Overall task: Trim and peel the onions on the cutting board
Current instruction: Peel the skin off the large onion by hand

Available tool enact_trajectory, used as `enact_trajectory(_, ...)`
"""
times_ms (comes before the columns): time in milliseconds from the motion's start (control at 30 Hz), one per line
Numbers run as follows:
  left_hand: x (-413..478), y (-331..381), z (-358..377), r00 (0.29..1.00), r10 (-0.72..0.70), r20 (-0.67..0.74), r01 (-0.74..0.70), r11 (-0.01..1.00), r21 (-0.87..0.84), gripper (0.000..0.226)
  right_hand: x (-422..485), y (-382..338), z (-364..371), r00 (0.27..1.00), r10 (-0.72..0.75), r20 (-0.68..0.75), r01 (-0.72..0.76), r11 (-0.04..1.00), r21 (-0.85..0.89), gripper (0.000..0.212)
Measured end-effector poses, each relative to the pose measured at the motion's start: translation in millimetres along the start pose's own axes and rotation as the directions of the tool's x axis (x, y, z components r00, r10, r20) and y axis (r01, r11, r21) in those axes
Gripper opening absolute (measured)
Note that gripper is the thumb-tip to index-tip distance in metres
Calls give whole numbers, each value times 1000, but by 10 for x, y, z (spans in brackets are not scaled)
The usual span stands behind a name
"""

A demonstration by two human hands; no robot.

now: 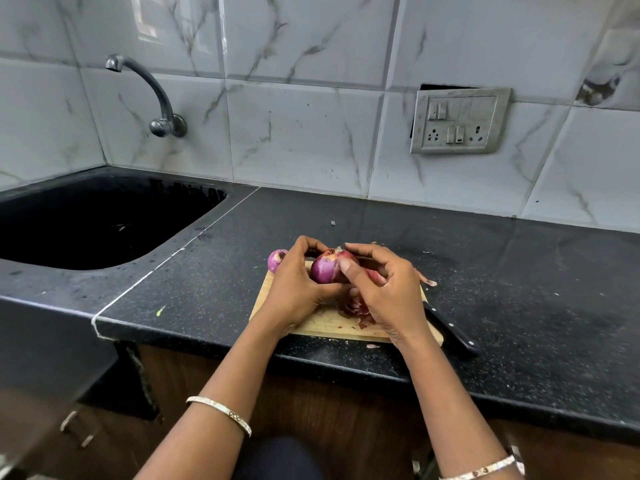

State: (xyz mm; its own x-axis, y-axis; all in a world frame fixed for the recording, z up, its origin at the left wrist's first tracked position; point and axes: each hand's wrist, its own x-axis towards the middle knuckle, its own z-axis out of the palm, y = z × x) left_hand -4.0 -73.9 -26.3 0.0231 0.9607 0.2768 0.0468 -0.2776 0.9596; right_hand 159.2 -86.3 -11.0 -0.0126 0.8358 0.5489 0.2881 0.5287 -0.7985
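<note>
Above the wooden cutting board (329,325) my left hand (298,287) grips a red onion (327,268) from its left side. My right hand (384,289) curls round the onion's right side, its thumb pressed on the papery skin near the top. A second red onion (276,258) lies at the board's far left corner, partly hidden behind my left hand. Loose red peels (356,308) sit on the board under my right hand. A black-handled knife (450,329) lies along the board's right edge, its blade hidden.
The board sits on a black speckled counter (519,278) near its front edge. A black sink (97,220) with a wall tap (152,95) is at the left. A switch and socket plate (459,121) is on the tiled wall. Bits of peel (427,280) lie right of the board.
</note>
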Motion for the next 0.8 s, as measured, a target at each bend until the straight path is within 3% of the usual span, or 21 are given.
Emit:
enact_trajectory(100,0,-5,8,1000,27,-10,-25,995,100,69,-4,4,20,1000,18,-16,-19,999,-41,35)
enact_trajectory(233,-7,15,-2,999,-5,36,3,999,48,84,13,34,5,998,55,-37,-59,992,-110,34)
enact_trajectory(800,-38,56,-12,997,-37,75,39,999,-19,72,-30,-3,27,999,42,19,-36,970,-242,47)
